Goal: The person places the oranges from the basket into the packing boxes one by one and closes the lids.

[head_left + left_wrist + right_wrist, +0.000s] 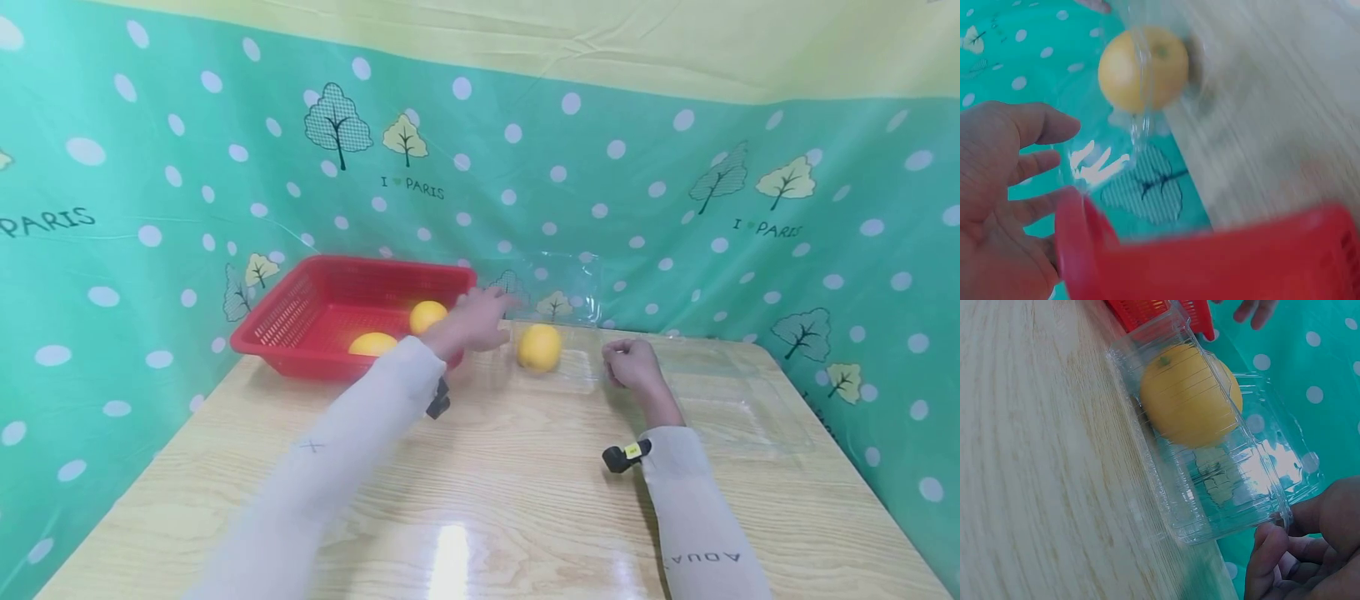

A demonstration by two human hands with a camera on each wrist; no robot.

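Observation:
One orange (538, 347) sits in a clear plastic clamshell box (1191, 512) whose lid (566, 279) stands raised at the back. My right hand (632, 364) pinches the near right rim of this box between thumb and curled fingers, as the right wrist view shows. Over the right rim of a red plastic basket (281, 360) is my left hand (476, 321), its fingers spread and relaxed with nothing in them. Two more oranges, one at the right side (427, 315) and one nearer the front (372, 343), lie inside the basket, partly hidden by its wall and my left arm.
Further clear plastic boxes (742, 400) lie on the right side of the wooden table (510, 483), beyond my right forearm. A green dotted curtain (637, 167) hangs right behind the table's back edge and along both sides.

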